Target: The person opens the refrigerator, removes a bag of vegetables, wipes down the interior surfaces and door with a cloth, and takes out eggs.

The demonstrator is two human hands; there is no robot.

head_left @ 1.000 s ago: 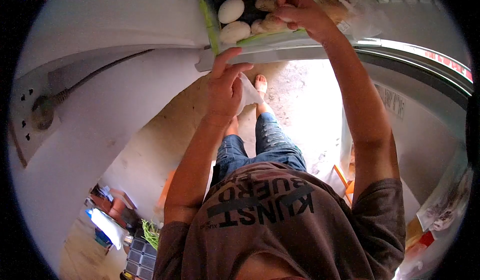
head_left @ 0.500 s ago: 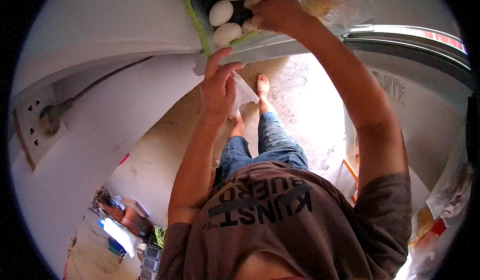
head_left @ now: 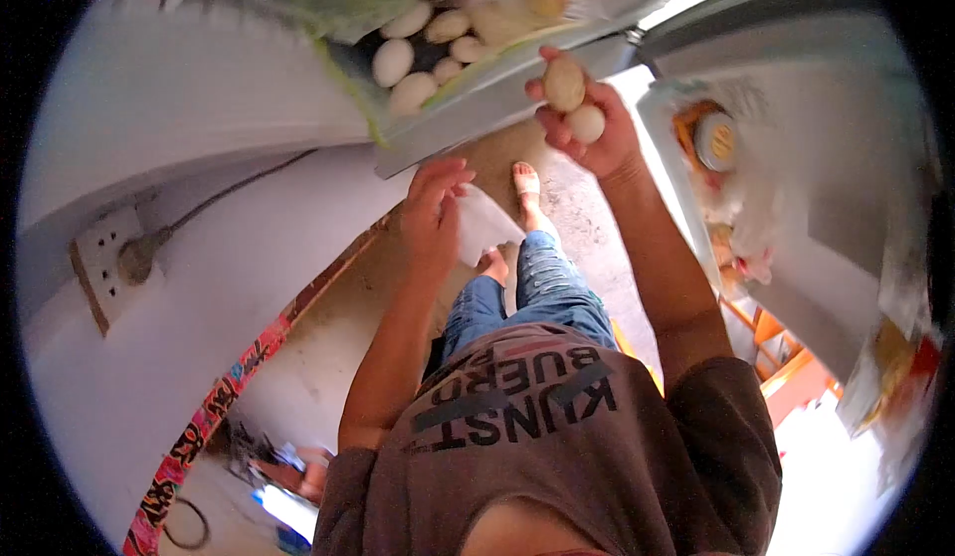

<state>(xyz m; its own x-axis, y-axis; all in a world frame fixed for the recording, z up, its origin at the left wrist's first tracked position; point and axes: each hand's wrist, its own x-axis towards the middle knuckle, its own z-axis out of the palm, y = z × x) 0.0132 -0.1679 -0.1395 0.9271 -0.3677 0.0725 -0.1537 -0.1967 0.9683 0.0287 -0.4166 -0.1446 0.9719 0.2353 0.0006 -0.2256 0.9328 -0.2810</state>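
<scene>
Two pale eggs, one browner (head_left: 564, 83) and one whiter (head_left: 585, 124), rest in my right hand (head_left: 609, 138), whose fingers curl round them just outside the open fridge. My left hand (head_left: 433, 208) is lower and to the left, its fingers bent round a thin whitish sheet (head_left: 484, 220) that hangs down beside it. Several more eggs (head_left: 393, 63) lie in a dark-bottomed tray with a green edge (head_left: 360, 108) at the top, next to plastic bags of food (head_left: 497, 14).
The open fridge door (head_left: 796, 208) on the right holds a round-lidded jar (head_left: 715, 141) and bagged items. A plug sits in a wall socket (head_left: 104, 263) at left. Orange furniture (head_left: 796, 382) stands at lower right, and a patterned strip (head_left: 214, 407) runs up the left.
My right hand has come out from among the eggs, moving down and now holding two eggs. My left hand's fingers have drawn closer together. The view has shifted, showing more of the door shelf.
</scene>
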